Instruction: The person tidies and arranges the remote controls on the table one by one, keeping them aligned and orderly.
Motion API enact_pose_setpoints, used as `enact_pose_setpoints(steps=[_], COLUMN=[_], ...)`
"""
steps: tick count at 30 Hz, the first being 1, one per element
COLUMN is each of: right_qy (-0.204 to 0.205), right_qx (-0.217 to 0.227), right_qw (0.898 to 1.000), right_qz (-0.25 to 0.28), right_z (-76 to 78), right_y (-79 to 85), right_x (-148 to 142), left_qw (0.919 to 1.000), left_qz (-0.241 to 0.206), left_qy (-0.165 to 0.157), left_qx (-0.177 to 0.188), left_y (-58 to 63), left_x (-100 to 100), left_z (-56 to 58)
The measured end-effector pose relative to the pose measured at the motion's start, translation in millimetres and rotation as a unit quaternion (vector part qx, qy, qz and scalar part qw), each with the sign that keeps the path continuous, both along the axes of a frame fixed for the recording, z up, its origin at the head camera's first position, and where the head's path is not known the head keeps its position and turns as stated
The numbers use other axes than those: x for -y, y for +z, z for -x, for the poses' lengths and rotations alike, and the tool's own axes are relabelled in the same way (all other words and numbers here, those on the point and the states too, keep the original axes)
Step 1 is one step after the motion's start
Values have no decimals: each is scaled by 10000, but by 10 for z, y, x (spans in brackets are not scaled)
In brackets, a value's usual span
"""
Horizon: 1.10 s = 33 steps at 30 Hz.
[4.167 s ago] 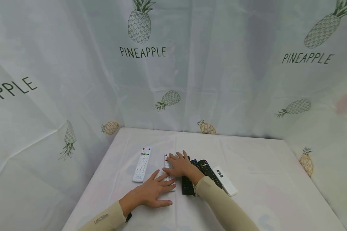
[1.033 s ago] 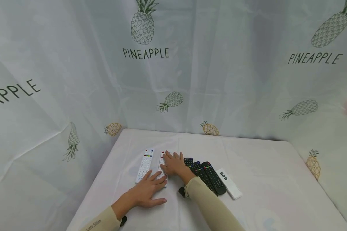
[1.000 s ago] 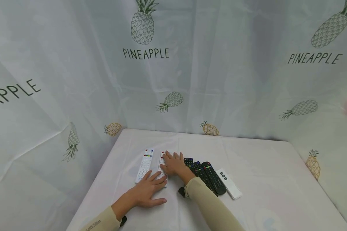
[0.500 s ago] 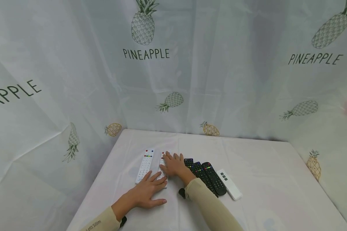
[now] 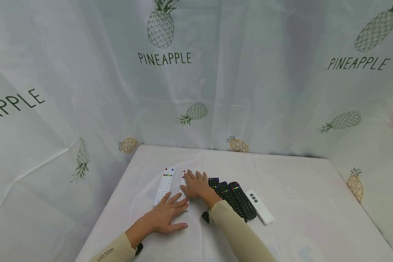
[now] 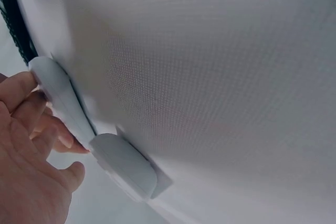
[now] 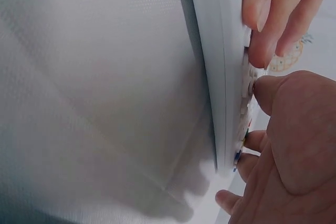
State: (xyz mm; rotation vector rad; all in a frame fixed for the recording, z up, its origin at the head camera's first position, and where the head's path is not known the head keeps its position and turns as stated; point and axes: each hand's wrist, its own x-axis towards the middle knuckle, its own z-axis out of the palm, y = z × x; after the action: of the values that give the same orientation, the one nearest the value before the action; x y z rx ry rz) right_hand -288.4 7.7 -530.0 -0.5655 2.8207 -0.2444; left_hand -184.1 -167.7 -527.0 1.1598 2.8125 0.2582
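Both hands rest on a white remote control (image 5: 185, 174) lying face up on the table. My left hand (image 5: 167, 217) has spread fingers, with the fingertips on the remote's near end. Over its far part lies my right hand (image 5: 197, 186), fingers apart, hiding much of the keys. In the right wrist view, the fingertips of the right hand (image 7: 299, 140) touch the button side of the white remote (image 7: 212, 56), beside the left hand's fingers (image 7: 286, 14). A second white remote (image 5: 164, 186) with coloured keys lies just to the left, nearly parallel.
Right of the hands, black remotes lie slanted side by side: one (image 5: 213, 183) partly hidden by the right arm, a middle one (image 5: 229, 196) and another (image 5: 242, 201). A slim white remote (image 5: 259, 207) lies beyond them. A pineapple-print curtain (image 5: 255, 91) borders the table (image 5: 291, 189).
Since the oldest frame, both hands and the white remote under them have shifted left, closer to the other white remote. Over the last second the hands and remotes have stayed put.
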Motion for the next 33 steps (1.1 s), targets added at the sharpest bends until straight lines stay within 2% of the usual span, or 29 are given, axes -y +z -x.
enact_pose_setpoints(steps=[33], right_qy=[96], right_qx=[2], right_qw=[9996], right_qz=[259], right_z=[-6], right_y=[-23], right_x=[35], left_qw=[9998], left_qz=[-48], left_qy=[147], left_qx=[131], left_y=[16], left_x=[46], left_z=[10])
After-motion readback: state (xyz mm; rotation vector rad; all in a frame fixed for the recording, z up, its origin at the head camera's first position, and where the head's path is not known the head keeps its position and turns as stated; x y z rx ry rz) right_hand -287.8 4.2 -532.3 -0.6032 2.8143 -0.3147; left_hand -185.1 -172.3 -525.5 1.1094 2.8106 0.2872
